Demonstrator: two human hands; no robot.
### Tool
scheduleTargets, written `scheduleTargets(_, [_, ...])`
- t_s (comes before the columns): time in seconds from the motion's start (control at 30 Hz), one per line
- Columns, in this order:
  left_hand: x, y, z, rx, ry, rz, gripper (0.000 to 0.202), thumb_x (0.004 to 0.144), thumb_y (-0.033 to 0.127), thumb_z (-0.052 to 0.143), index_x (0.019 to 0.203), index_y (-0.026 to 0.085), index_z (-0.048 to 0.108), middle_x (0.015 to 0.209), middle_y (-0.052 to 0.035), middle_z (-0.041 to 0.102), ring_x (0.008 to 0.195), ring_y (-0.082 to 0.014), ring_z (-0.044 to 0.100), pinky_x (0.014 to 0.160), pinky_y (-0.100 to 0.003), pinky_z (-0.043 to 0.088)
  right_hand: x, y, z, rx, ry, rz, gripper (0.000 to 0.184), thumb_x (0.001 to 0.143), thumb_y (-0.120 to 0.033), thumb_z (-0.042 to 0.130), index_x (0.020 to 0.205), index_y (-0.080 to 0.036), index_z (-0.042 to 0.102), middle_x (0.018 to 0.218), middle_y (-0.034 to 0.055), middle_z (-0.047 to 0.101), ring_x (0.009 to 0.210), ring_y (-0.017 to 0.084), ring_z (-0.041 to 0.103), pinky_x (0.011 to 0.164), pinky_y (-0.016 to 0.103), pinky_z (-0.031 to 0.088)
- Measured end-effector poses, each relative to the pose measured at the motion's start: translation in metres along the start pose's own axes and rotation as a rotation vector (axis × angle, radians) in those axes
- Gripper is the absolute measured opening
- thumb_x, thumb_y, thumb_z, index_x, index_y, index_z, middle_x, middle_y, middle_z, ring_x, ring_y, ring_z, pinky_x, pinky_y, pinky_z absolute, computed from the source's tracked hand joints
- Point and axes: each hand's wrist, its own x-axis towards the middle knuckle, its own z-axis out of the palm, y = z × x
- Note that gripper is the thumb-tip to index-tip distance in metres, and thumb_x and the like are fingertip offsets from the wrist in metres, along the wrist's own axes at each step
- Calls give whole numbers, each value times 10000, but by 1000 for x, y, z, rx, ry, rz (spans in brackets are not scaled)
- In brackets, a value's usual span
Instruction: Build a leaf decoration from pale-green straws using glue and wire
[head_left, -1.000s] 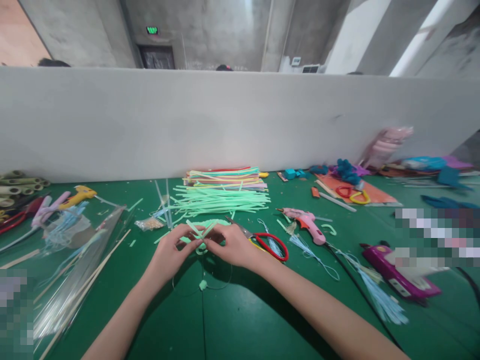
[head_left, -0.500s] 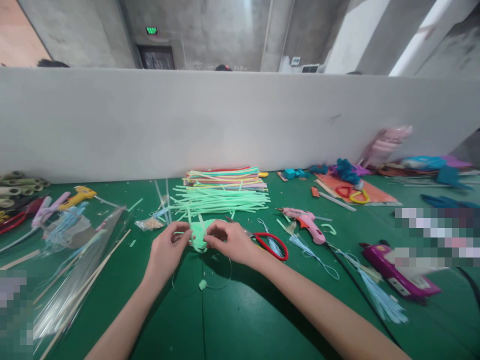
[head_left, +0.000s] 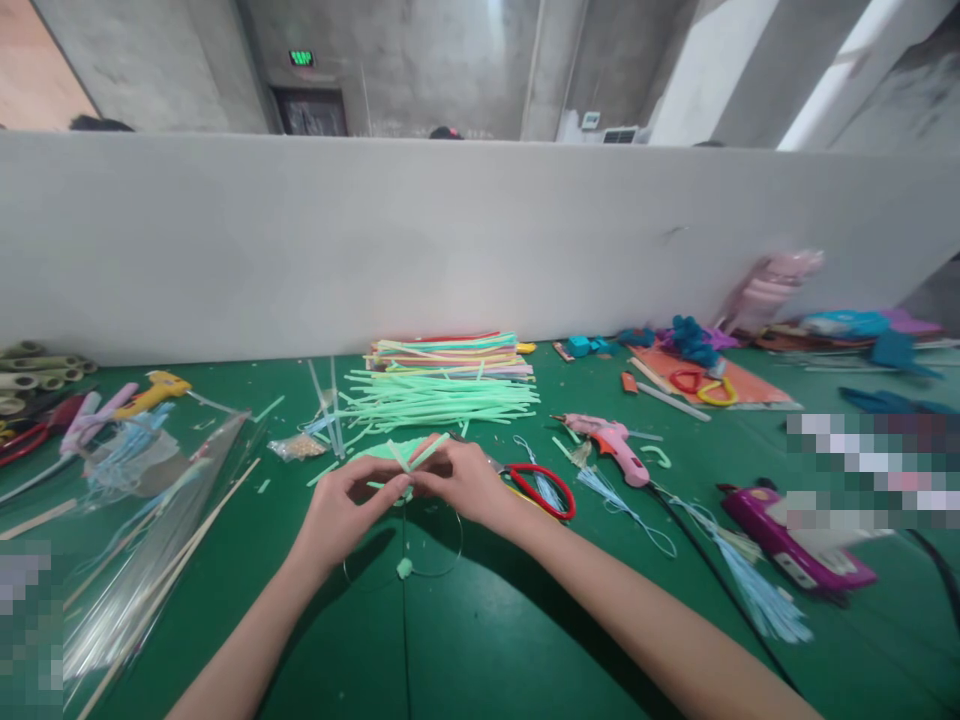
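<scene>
In the head view, your left hand (head_left: 341, 508) and right hand (head_left: 463, 480) meet fingertip to fingertip, both pinching 2 crossed mint-green strips (head_left: 429, 452) just above the green table (head_left: 480, 640). Red-handled scissors (head_left: 541, 490) lie just beside your right hand, and a pile of loose strips (head_left: 439, 398) lies beyond.

Three glue guns lie about: a yellow glue gun (head_left: 156, 388) far left, a pink glue gun (head_left: 611, 440) right of centre and a purple glue gun (head_left: 795, 545) near right. There is one pair of red-handled scissors (head_left: 541, 488), one stack of coloured sheets (head_left: 450, 352), one heap of loose green strips (head_left: 442, 395) (too many to count) and one small bag of beads (head_left: 298, 447). Two hands, the left hand (head_left: 341, 510) and the right hand (head_left: 463, 480), pinch one green strip bundle (head_left: 411, 460).
</scene>
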Motion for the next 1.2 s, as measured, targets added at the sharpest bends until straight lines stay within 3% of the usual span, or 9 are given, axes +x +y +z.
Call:
scheduleTargets(0.07, [0, 0, 0, -44, 12, -48, 246, 748, 395, 689, 880, 188, 705, 848, -61, 736, 786, -225, 675, 692, -311, 523, -2, -4, 0, -87, 15, -37, 172, 844, -366, 616, 844, -194, 628, 706, 11, 693, 651, 161, 674, 597, 240, 490])
scheduleTargets(0.23, [1, -3, 2, -92, 67, -147, 285, 730, 443, 702, 801, 169, 667, 759, -48, 715, 740, -228, 679, 650, -306, 527, -6, -6, 7, -241, 67, -147, 180, 890, -308, 558, 1045, -220, 582, 716, 1, 683, 617, 151, 646, 588, 228, 443])
scheduleTargets(0.33, [0, -2, 4, -142, 112, -180, 309, 729, 462, 695, 774, 159, 655, 747, -46, 701, 748, -228, 676, 661, -317, 543, -6, -3, 11, -311, 63, -222, 141, 914, -282, 517, 1018, -222, 591, 816, 21, 687, 623, 143, 623, 593, 228, 423])
scheduleTargets(0.43, [-1, 1, 5, -204, 125, -215, 334, 710, 477, 705, 763, 151, 652, 765, -45, 692, 761, -225, 669, 665, -325, 560, -7, -2, 9, -224, 64, -234, 168, 939, -332, 483, 967, -214, 599, 869, 26, 675, 694, 142, 641, 643, 226, 447])
scheduleTargets(0.57, [2, -1, 4, -203, 146, -251, 388, 676, 499, 721, 815, 140, 671, 809, -70, 714, 805, -247, 675, 675, -342, 566, -7, 0, 5, -65, 95, -113, 216, 923, -408, 496, 958, -207, 567, 817, 19, 657, 712, 164, 677, 637, 242, 488])
scheduleTargets(0.8, [6, -16, -8, -153, 121, -255, 392, 701, 492, 697, 851, 131, 670, 815, -102, 729, 805, -260, 683, 655, -353, 557, -6, 12, 6, 245, 111, 4, 162, 909, -377, 507, 962, -230, 466, 822, 10, 617, 717, 172, 689, 664, 291, 557])
scheduleTargets(1.0, [6, -22, -14, -141, -35, -202, 302, 705, 402, 725, 873, 154, 683, 869, -91, 722, 799, -228, 666, 737, -358, 531, -3, 17, 11, 439, 149, 73, 162, 931, -380, 453, 921, -231, 390, 830, 1, 599, 665, 147, 667, 670, 309, 566])
scheduleTargets(1.2, [3, -15, 1, -104, -125, 6, 100, 783, 275, 619, 826, 199, 570, 993, -73, 651, 938, -213, 624, 801, -346, 503, -8, 2, 16, 202, 103, -71, 176, 935, -399, 443, 929, -223, 441, 835, 11, 591, 757, 153, 614, 700, 293, 517])
